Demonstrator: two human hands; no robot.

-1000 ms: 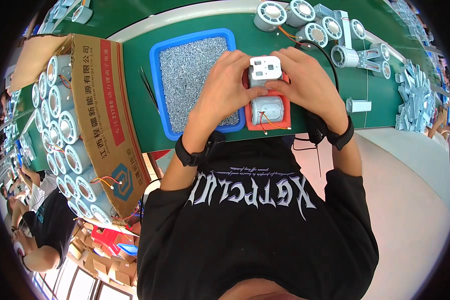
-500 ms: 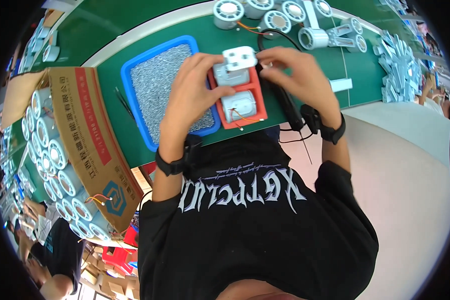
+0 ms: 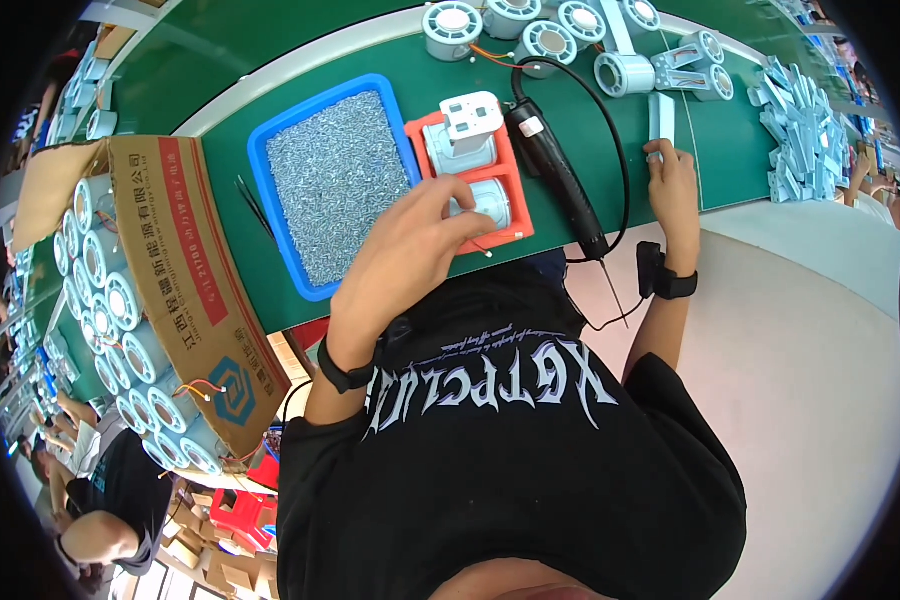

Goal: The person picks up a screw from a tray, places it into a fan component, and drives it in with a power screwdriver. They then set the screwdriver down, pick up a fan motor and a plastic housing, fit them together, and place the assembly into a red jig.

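A red two-bay holder (image 3: pixel 521 190) sits on the green bench in front of me. Its far bay has a white cylindrical motor housing (image 3: pixel 478 157) with a white slotted bracket (image 3: pixel 472 117) standing on top. In the near bay lies a second white housing (image 3: pixel 493 202), partly covered by my left hand (image 3: pixel 405 245). The fingers of that hand are curled round this housing's left end. Off to the right, my right hand (image 3: pixel 676 195) pinches the near end of a narrow white plastic bar (image 3: pixel 661 118) lying on the bench.
A black electric screwdriver (image 3: pixel 560 170) with a looping cable lies right of the holder, bit toward me. At left stand a blue tray of small screws (image 3: pixel 407 150) and a carton (image 3: pixel 185 270) of white housings. Housings (image 3: pixel 452 25) line the back; white bars (image 3: pixel 800 135) pile at right.
My right hand has left the bracket and moved right to the white bar, which is now turned lengthwise. My left hand has shifted nearer, from the far housing to the near one.
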